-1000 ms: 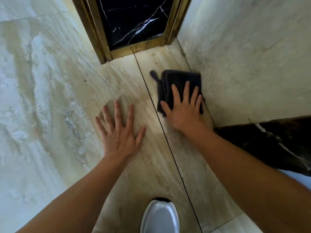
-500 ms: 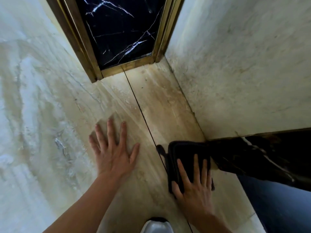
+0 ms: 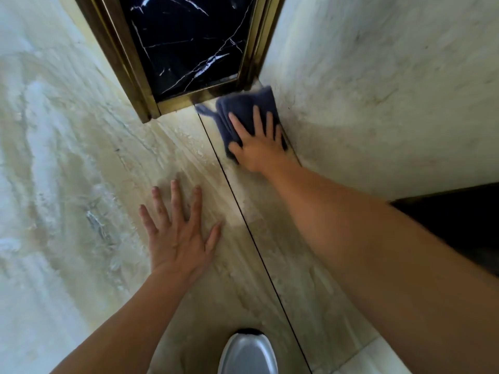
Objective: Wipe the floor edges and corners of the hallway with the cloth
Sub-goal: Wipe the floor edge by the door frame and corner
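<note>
A folded dark blue cloth [image 3: 237,109] lies flat on the beige marble floor [image 3: 108,157], pushed into the corner where the right-hand wall [image 3: 378,90] meets the gold-framed black marble panel [image 3: 189,44]. My right hand [image 3: 259,144] presses flat on the cloth's near half, fingers spread, its little finger against the wall's foot. My left hand [image 3: 178,233] rests palm down on the bare floor, fingers apart, nearer to me and left of a dark floor joint [image 3: 256,247].
A grey shoe toe [image 3: 247,352] shows at the bottom edge. A dark marble block [image 3: 459,225] juts out at the right, behind my right forearm. The brass frame [image 3: 127,76] borders the black panel. Open marble floor spreads to the left.
My right hand has slid the cloth forward along the wall's foot, from beside the dark block up into the far corner by the brass frame. My left hand stays planted.
</note>
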A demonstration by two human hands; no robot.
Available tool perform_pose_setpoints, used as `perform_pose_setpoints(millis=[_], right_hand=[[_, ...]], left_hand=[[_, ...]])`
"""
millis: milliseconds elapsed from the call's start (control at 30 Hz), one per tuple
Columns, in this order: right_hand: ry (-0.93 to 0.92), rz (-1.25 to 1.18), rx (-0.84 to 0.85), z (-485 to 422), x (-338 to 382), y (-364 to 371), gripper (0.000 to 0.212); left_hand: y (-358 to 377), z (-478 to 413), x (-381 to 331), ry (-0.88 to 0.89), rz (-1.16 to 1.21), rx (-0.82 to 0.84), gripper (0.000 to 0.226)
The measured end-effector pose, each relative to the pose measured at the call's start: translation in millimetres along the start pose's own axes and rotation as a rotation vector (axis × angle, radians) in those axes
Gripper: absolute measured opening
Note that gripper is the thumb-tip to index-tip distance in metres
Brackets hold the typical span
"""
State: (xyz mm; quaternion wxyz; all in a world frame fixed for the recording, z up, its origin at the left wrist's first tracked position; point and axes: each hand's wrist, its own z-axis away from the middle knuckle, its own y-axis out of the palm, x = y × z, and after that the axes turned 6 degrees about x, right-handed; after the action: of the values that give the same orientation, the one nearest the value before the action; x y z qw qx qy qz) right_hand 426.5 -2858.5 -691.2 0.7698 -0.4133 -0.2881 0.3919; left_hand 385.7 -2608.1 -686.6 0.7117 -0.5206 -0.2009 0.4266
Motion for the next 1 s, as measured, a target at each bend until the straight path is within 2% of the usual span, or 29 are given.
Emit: perform_pose_setpoints(millis=[67,133,233,333,500,600,867,1000], right_hand=[[-0.03,0.023,-0.12,69,-16,41,0.068],[0.008,0.006,-0.141,154,-32,87,0.068],[0.172,0.0,-0.045,285,-60,150,0.069],[0.301,0.025,0.04,353,-82,180,0.067],[0.48,-0.129,-0.022,342,-85,174,0.065],[0.521,-0.193,-0.061,340,-75,172,0.066],[0.693,-0.394,-0.132,452,-28,235,0.066],[0.672,-0.366,-0.103,431,-64,230,0.068]], left_hand=[[0,-2,1,0.024,0.015,0.018,0.083],[2,-2,0,0.048,0.017,0.033,0.084],[7,3,-12,0.119,-0.028,0.038,0.085],[16,13,-32,0.201,-0.058,0.057,0.086],[31,33,-83,0.395,-0.167,0.083,0.086],[38,47,-115,0.533,-0.238,0.061,0.084],[59,58,-141,0.681,-0.313,0.004,0.081],[58,54,-137,0.689,-0.354,0.024,0.083]])
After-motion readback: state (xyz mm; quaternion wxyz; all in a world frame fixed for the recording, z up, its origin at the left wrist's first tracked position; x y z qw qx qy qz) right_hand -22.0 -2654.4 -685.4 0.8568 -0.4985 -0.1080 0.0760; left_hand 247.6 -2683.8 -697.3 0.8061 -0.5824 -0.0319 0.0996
